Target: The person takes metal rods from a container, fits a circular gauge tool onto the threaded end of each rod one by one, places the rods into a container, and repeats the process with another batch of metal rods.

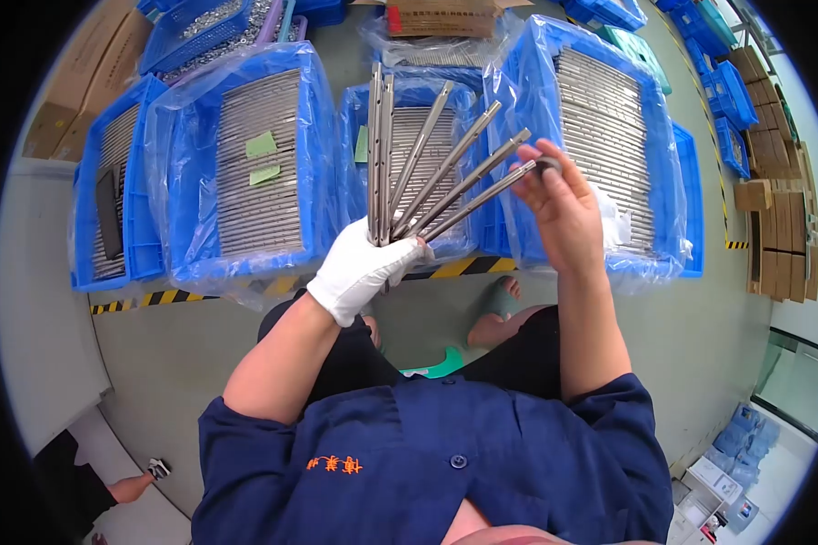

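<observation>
Several metal rods (459,154) fan out from my left hand (362,263), which wears a white glove and is closed round their lower ends. My right hand (563,204) is bare, raised at the tip of the rightmost rod, with a small dark round piece (545,165) between its thumb and fingers. Behind the fan stands a blue crate (350,113) of rods. Lined blue crates with rows of rods stand to its left (180,245) and right (541,54). Two green paper slips (262,144) lie on the rods in the left crate.
Another blue crate (143,232) with a dark strip stands far left. Blue baskets (168,45) of small metal parts and a cardboard box (441,20) are at the back. Brown boxes (786,241) are stacked at right. Another person's arm (132,489) shows at lower left.
</observation>
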Motion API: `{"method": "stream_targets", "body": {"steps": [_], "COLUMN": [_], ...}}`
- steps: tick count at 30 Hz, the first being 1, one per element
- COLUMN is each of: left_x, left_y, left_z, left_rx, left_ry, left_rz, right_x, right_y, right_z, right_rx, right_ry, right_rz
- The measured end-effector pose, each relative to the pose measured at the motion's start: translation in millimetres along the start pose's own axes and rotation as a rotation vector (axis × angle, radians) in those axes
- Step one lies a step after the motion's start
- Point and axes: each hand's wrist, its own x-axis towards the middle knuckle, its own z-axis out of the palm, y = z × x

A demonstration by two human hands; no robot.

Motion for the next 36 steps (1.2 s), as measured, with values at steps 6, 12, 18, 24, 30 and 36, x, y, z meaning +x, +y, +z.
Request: {"method": "stream_targets", "body": {"steps": [6, 12, 18, 24, 30, 36], "left_x": [-3, -11, -11, -14, -13, -6], "left_y": [-4, 6, 5, 3, 0, 2], "left_z": [6, 13, 11, 19, 16, -8], "left_rx": [-0.006, -0.016, 0.014, -0.014, 0.028, 0.089], "left_ry": [-0.013, -0.009, -0.011, 0.03, 0.016, -0.021], "left_rz": [0.044, 0.024, 0.019, 0.04, 0.041, 0.067], "right_x": [-7, -16, -14, -19, -24, -11], "right_y": [-6, 0, -2, 3, 16, -36], "right_z": [3, 18, 12, 18, 30, -20], "right_rx": [-0.11, -0.337, -0.188, -0.516, -0.464, -0.556], "right_ry": [-0.147, -0.029, -0.055, 0.026, 0.059, -0.334], "right_rz": [-0.059, -0.247, -0.137, -0.303, -0.338, -0.022]}}
